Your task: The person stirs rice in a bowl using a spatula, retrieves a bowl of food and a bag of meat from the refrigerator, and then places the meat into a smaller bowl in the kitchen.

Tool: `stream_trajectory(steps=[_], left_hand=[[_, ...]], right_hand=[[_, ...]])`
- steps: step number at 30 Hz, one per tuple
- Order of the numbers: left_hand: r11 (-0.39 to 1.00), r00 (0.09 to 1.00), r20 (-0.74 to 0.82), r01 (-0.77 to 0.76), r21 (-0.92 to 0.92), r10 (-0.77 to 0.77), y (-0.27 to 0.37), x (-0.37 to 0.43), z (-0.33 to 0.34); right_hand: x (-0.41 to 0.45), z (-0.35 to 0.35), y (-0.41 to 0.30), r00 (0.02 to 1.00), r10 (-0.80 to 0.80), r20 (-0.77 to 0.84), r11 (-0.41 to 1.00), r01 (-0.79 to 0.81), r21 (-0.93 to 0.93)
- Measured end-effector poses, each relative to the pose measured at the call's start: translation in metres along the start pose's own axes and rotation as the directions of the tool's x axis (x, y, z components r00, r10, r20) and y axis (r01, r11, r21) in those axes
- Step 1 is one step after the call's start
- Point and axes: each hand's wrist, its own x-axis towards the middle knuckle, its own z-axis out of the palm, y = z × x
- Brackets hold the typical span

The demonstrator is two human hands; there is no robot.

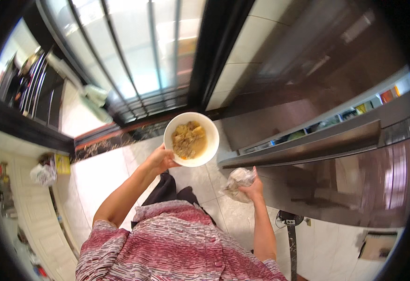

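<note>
My left hand (pixel 162 159) grips the near-left rim of a white bowl (pixel 212 140), which holds chunks of food in a brownish broth (pixel 189 140). To the right and lower, my right hand (pixel 254 188) is closed on a clear plastic bag (pixel 239 182) with something pale inside; what it is cannot be told. The right hand is beside the edge of a dark refrigerator door (pixel 349 186), which stands partly ajar. A fingertip points up near the door's handle strip (pixel 307 145); whether it touches is unclear.
Coloured packages (pixel 389 95) show in the gap of the refrigerator. Ahead stands a black-framed door with vertical bars (pixel 131 70), above a dark stone threshold (pixel 101 147). Pale cabinets (pixel 36 207) and a yellow box (pixel 63 164) are at left. A small black appliance (pixel 289 218) is at lower right.
</note>
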Motion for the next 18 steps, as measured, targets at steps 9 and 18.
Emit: stream_trajectory(steps=[9,18], left_hand=[[0.98,0.961,-0.269,-0.117,-0.163,0.069,0.009,-0.085,-0.055],[0.827,0.96,-0.264,-0.227,-0.515,0.099,0.032,-0.19,-0.218]], right_hand=[[0.007,0.069,-0.049,0.934,-0.265,0.239,0.963,0.242,0.121],[-0.044,0.204,-0.181,0.849,-0.375,0.371,0.924,0.375,0.077]])
